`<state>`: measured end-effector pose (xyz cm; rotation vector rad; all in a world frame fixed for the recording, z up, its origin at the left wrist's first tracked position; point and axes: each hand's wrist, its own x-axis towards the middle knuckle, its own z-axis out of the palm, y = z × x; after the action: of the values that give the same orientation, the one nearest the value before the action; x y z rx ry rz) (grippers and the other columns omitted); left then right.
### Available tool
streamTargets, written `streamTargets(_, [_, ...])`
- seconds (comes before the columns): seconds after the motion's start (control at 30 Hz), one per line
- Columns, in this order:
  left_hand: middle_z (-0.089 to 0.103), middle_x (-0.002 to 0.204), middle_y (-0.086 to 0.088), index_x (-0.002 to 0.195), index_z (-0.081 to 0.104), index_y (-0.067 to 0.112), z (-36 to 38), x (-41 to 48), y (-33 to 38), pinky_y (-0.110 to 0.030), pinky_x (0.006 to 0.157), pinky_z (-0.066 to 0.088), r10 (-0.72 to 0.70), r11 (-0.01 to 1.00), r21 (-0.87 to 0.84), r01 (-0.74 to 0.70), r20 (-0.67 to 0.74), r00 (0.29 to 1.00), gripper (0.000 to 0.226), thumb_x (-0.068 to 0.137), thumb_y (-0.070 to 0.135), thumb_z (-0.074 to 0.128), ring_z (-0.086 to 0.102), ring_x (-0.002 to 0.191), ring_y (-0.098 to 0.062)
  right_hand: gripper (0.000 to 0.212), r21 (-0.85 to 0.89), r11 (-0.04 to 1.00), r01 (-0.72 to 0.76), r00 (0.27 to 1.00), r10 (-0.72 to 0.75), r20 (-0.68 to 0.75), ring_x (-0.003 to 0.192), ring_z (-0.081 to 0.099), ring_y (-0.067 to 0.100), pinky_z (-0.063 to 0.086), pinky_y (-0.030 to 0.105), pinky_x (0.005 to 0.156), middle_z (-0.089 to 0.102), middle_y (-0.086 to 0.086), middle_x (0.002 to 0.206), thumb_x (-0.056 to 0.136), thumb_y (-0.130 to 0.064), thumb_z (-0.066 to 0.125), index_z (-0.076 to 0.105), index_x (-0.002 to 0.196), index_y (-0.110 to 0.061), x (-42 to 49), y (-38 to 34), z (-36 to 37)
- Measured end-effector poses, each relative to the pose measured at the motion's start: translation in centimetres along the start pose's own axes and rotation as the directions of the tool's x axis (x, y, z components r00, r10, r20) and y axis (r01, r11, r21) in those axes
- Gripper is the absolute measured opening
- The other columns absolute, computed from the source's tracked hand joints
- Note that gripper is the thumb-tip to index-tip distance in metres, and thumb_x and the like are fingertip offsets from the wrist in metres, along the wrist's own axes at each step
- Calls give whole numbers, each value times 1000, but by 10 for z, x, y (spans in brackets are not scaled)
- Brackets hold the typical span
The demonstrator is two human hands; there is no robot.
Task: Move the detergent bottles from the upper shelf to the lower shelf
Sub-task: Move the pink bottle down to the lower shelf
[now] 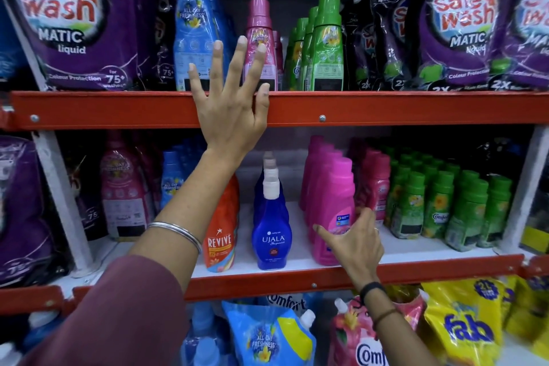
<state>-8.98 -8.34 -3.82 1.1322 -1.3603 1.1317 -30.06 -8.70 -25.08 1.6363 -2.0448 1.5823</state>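
On the upper shelf (386, 108), a dark gap opens between the blue bottle (193, 36) and the pink bottle (261, 47); your spread left hand (231, 98) covers its lower part. A narrower gap separates the pink bottle from the green bottles (325, 47). Pouches (77, 24) crowd both ends. On the lower shelf (267, 279), bare white space lies between the Ujala bottle (271, 235) and the pink row (329, 202), beside your right hand (353, 244).

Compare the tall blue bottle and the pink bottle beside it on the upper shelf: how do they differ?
The blue bottle is clearly taller than the pink bottle. The blue bottle stands left of the raised left hand; the pink bottle sits behind its spread fingers. Both stand upright at the upper shelf front edge, similarly shaped, with same-colour caps.
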Motion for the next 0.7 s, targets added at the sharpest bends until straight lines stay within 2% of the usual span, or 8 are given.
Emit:
streamTargets(0.13, [33, 156, -1, 148, 32, 29, -6, -2, 3, -56, 116, 14, -15, 998, -60, 16, 20, 1000, 47, 101, 38, 32, 25, 146, -28, 90, -6, 1000, 3, 1000, -3, 0, 95, 61, 36, 49, 44, 64, 56, 13, 105, 53, -73, 71, 43, 109, -10, -5, 1, -3])
streamTargets(0.23, [33, 155, -8, 147, 34, 20, -15, -21, 18, -52, 118, 11, -3, 971, -239, 4, 6, 1000, 48, 100, 30, 36, 22, 146, -29, 89, 44, 999, -28, 999, 26, 40, 100, 61, 33, 51, 44, 71, 58, 11, 112, 60, -82, 55, 46, 114, -11, -10, 6, -8])
streamTargets(0.3, [34, 155, -11, 145, 37, 16, -21, -44, 35, -48, 119, 10, 21, 921, -389, -16, 7, 1000, 48, 98, 25, 37, 20, 146, -28, 86, 171, 983, -63, 994, 47, 101, 107, 57, 27, 49, 39, 79, 55, 9, 124, 69, -81, 47, 46, 122, -13, -11, 13, -12])
streamTargets(0.37, [33, 155, -11, 145, 36, 15, -26, -72, 57, -47, 120, 12, 43, 863, -505, -14, 46, 998, 48, 98, 24, 36, 17, 147, -25, 79, 388, 917, -92, 986, 28, 167, 112, 52, 20, 42, 32, 84, 50, 8, 127, 78, -75, 40, 47, 125, -12, -11, 19, -17])
streamTargets(0.43, [31, 155, -8, 145, 34, 16, -27, -103, 79, -49, 119, 17, 47, 807, -589, 35, 124, 991, 48, 98, 24, 35, 16, 148, -22, 71, 561, 814, -148, 965, -6, 264, 115, 47, 3, 40, 26, 90, 47, 6, 126, 84, -69, 31, 48, 124, -13, -12, 22, -24])
streamTargets(0.5, [28, 156, -4, 146, 32, 17, -25, -134, 98, -51, 117, 23, 33, 750, -649, 129, 232, 972, 48, 98, 26, 35, 16, 148, -20, 68, 611, 762, -214, 931, -30, 364, 120, 36, -16, 33, 22, 105, 42, -1, 138, 84, -66, 23, 44, 132, -22, -12, 27, -28])
streamTargets(0.6, [20, 159, 6, 149, 25, 27, -19, -172, 121, -42, 119, 21, 2, 670, -672, 316, 427, 904, 51, 99, 31, 32, 11, 149, -11, 80, 631, 712, -308, 888, -23, 459, 141, 23, 6, 19, 41, 119, 25, -6, 155, 81, -67, 19, 27, 147, -22, -11, 37, -29])
streamTargets(0.7, [16, 159, 15, 147, 19, 37, -15, -199, 139, -13, 115, 6, -47, 537, -652, 536, 611, 790, 48, 100, 42, 26, 7, 145, 4, 77, 661, 654, -368, 864, -21, 502, 143, 27, 13, 22, 48, 118, 28, -1, 157, 83, -68, 23, 28, 147, -24, -5, 40, -31])
